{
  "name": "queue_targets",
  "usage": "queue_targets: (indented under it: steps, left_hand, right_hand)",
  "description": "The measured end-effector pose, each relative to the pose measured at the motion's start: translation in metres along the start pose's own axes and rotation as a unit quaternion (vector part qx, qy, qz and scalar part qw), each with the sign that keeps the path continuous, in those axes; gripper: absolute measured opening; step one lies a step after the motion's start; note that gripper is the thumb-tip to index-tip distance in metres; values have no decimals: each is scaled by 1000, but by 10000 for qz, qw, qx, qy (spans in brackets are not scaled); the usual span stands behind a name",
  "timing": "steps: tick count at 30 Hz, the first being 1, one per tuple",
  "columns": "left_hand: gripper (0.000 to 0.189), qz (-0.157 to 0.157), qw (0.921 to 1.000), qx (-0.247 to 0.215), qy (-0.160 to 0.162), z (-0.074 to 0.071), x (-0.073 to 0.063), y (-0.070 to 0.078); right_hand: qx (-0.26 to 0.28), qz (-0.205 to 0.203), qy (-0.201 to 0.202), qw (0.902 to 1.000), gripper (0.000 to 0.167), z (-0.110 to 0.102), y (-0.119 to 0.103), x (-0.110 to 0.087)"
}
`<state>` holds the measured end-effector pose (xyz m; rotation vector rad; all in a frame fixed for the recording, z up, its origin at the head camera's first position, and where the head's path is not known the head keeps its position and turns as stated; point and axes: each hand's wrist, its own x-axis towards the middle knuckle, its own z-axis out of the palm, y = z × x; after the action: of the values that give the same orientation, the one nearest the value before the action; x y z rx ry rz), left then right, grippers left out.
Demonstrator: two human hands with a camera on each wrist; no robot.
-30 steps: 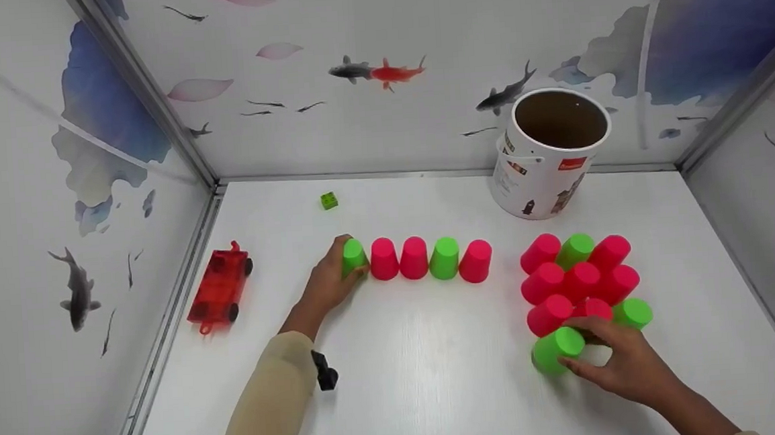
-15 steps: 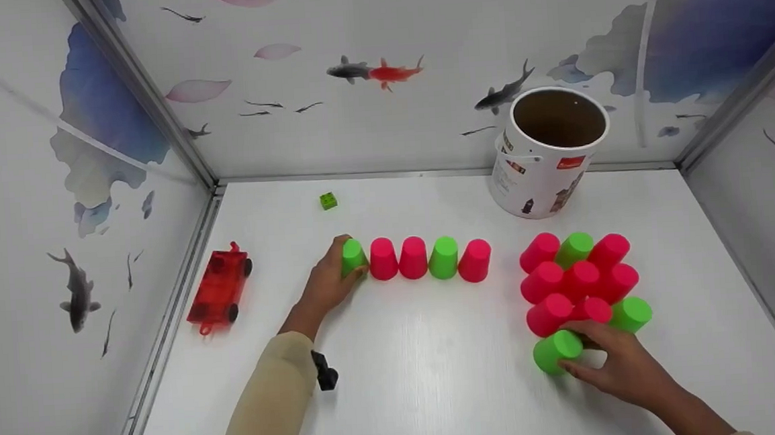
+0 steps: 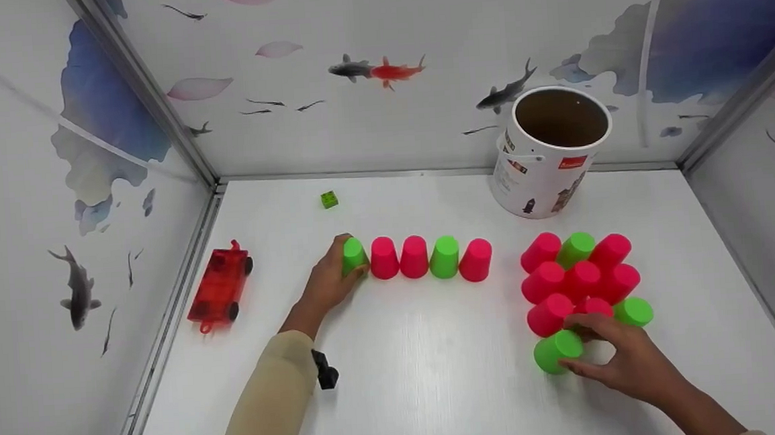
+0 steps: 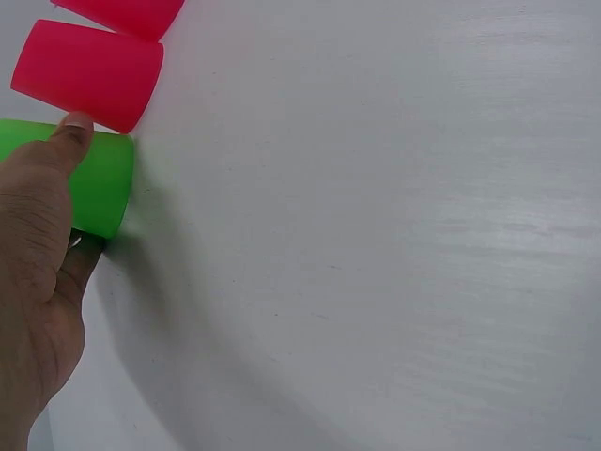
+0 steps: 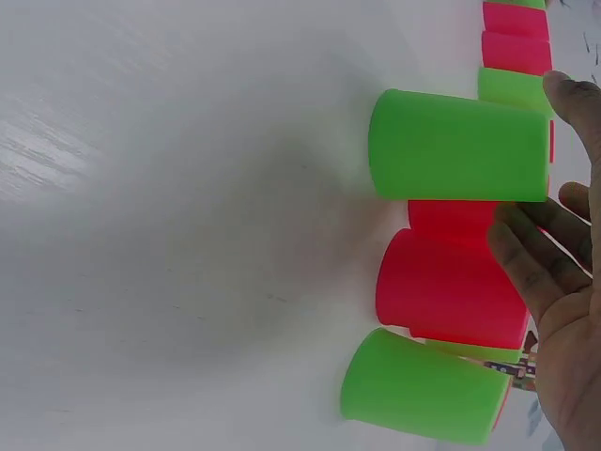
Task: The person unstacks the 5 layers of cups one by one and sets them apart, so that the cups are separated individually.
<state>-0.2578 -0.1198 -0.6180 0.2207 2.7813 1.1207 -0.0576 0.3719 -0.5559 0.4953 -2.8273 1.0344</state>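
In the head view, my left hand (image 3: pixel 329 278) grips a green cup (image 3: pixel 353 252), upside down at the left end of a row. The left wrist view shows its thumb along that green cup (image 4: pixel 101 183) and fingers underneath. Pink cups (image 3: pixel 384 258) and another green cup (image 3: pixel 444 257) continue the row. My right hand (image 3: pixel 628 361) spreads thumb and fingers beside a green cup (image 3: pixel 556 352) at the front of a block of upturned cups. In the right wrist view, its fairly straight fingers (image 5: pixel 540 249) lie right at that green cup's (image 5: pixel 460 146) edge.
The block on the right holds several pink cups (image 3: pixel 580 281) and green ones such as the one at its right edge (image 3: pixel 634 312). A white bucket (image 3: pixel 537 185) stands behind. On the left lie a red toy cart (image 3: pixel 219 286) and a small green brick (image 3: pixel 329 199).
The green cup by my right hand has shifted slightly toward the right, and the right hand's fingers now spread wider around it. My left hand stays in place on its cup.
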Motion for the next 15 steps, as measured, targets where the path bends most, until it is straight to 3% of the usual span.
queue_targets:
  steps: [6,15]
  left_hand:
    - [72,-1,10000,28,-3,1,0,-1]
    - [71,-36,10000,-22,8,1,0,0]
  right_hand:
    - [-309,-656,392,9966,70,-5,-10,16]
    - [-379,-721,256,9964,62,-12,-28,64]
